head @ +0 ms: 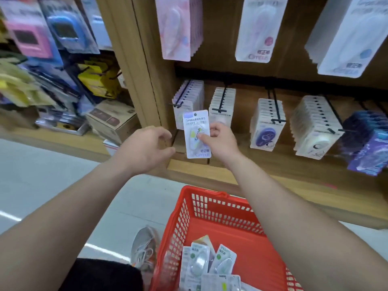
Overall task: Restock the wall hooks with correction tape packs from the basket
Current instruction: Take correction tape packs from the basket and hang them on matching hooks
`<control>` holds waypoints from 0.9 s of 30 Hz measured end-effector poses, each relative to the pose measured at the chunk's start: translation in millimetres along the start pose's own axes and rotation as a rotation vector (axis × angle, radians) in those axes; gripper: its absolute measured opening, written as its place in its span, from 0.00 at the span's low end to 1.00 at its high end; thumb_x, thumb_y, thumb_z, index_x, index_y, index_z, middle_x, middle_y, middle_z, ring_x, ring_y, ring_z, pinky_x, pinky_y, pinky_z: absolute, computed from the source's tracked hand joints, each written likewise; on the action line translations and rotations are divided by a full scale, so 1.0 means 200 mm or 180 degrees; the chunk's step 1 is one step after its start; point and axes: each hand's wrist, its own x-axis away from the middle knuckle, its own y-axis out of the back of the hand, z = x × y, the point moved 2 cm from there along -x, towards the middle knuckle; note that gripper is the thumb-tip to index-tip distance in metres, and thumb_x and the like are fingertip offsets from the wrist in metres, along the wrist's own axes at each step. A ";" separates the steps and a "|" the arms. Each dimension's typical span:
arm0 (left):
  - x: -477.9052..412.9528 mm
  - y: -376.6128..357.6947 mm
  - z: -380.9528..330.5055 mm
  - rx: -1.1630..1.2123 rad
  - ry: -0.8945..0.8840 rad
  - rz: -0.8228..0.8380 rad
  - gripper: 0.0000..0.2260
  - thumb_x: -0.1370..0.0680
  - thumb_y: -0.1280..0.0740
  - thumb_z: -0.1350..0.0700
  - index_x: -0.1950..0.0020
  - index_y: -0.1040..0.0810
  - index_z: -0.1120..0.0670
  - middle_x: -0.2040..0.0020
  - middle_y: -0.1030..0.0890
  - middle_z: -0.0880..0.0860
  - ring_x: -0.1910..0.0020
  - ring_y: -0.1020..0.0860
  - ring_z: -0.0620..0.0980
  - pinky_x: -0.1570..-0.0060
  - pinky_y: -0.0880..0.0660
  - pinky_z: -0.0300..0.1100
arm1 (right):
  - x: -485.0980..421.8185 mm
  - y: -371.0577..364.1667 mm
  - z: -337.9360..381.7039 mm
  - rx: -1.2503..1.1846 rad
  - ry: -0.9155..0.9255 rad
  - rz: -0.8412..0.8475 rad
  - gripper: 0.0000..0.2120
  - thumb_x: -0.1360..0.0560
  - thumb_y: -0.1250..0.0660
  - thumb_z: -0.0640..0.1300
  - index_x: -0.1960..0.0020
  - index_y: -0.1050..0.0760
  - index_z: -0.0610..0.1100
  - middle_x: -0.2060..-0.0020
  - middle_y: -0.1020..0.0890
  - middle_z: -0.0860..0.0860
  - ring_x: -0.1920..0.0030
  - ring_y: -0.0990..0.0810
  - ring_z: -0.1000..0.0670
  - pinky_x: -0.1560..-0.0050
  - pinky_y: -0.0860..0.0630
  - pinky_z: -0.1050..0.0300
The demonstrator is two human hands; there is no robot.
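Observation:
My right hand pinches a white correction tape pack upright, just below the black wall hook at the left of the lower row. Matching packs hang on that hook behind it. My left hand hovers beside the pack's left edge with loosely curled fingers, holding nothing. On the floor below stands the red basket, with several more packs lying in its near end.
More hooks to the right carry white packs, purple-printed packs and dark blue packs. Larger packs hang on the row above. A wooden upright divides off the left shelving. My shoe is left of the basket.

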 end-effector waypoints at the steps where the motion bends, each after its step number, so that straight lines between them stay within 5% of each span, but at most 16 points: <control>1: 0.00 0.02 0.04 0.0027 0.0015 -0.0034 0.18 0.22 0.28 0.45 0.35 0.21 0.50 0.39 0.19 0.49 0.40 0.22 0.51 0.43 0.26 0.44 | -0.05 -0.05 0.02 0.0021 0.0017 0.0014 0.09 0.22 0.26 0.45 0.44 0.23 0.48 0.51 0.16 0.54 0.52 0.16 0.55 0.58 0.18 0.57; 7: 0.00 0.08 0.16 0.0275 0.0113 -0.0067 0.16 0.22 0.29 0.46 0.36 0.20 0.48 0.40 0.20 0.48 0.40 0.22 0.49 0.40 0.23 0.48 | -0.23 -0.28 0.05 0.0079 0.0053 -0.0053 0.09 0.22 0.27 0.45 0.44 0.22 0.48 0.50 0.15 0.52 0.51 0.16 0.51 0.50 0.17 0.49; 18: 0.01 0.06 0.20 0.0427 0.0286 0.0052 0.14 0.21 0.30 0.45 0.36 0.21 0.46 0.42 0.22 0.46 0.43 0.21 0.49 0.45 0.22 0.48 | -0.36 -0.37 0.02 0.0461 -0.0252 -0.0583 0.10 0.20 0.31 0.52 0.46 0.24 0.45 0.54 0.20 0.53 0.51 0.20 0.48 0.63 0.30 0.59; 24: 0.03 -0.06 0.15 0.0365 0.0286 0.0284 0.13 0.21 0.29 0.45 0.38 0.21 0.47 0.46 0.22 0.48 0.45 0.22 0.50 0.44 0.23 0.47 | -0.14 -0.25 -0.18 0.1318 -0.0332 -0.0192 0.22 0.20 0.32 0.55 0.32 0.26 0.44 0.40 0.19 0.48 0.38 0.21 0.46 0.42 0.24 0.51; 27: 0.10 -0.22 0.08 0.0244 0.0169 0.0599 0.14 0.21 0.30 0.47 0.37 0.21 0.50 0.40 0.21 0.50 0.43 0.22 0.50 0.42 0.23 0.47 | 0.13 -0.12 -0.33 0.1264 -0.0173 0.0070 0.11 0.22 0.28 0.53 0.44 0.20 0.48 0.52 0.17 0.55 0.49 0.19 0.53 0.49 0.26 0.56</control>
